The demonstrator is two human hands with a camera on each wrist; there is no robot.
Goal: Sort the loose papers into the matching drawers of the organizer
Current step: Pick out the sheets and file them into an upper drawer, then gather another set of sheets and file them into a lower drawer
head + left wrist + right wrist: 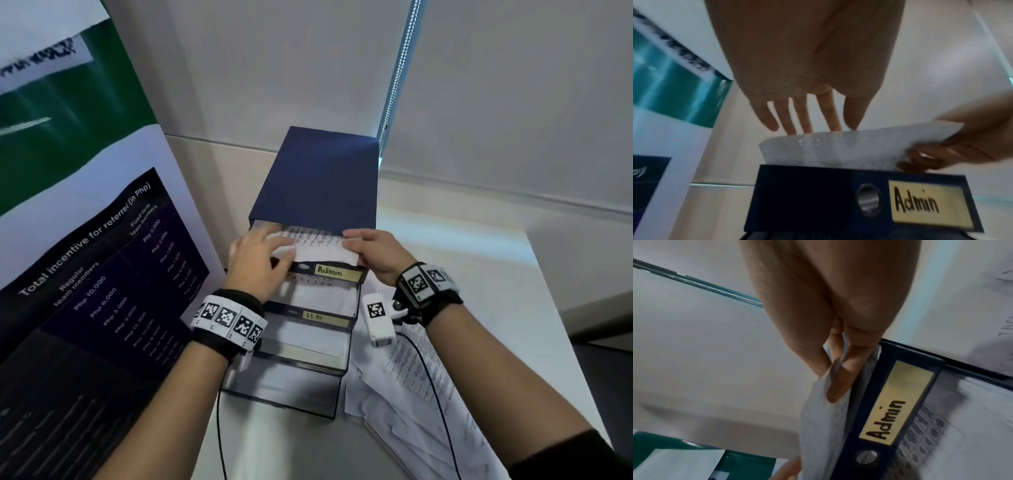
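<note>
A printed sheet (318,245) lies partly inside the top drawer, labelled "Admin" (337,272), of the dark blue organizer (318,178). My left hand (270,246) rests on the sheet's left part with straight, spread fingers (809,120). My right hand (352,245) pinches the sheet's right edge between thumb and fingers (836,386). In the left wrist view the sheet (838,149) bows up above the Admin drawer front (818,199). Seen from the right wrist, the sheet (822,426) runs along that same front (890,402).
Below the Admin drawer, the "HR" drawer (318,317) and two lower drawers stand pulled out in steps, with papers inside. Loose printed papers (411,377) lie on the white table (479,246) to the right. A large poster board (85,274) stands close on the left.
</note>
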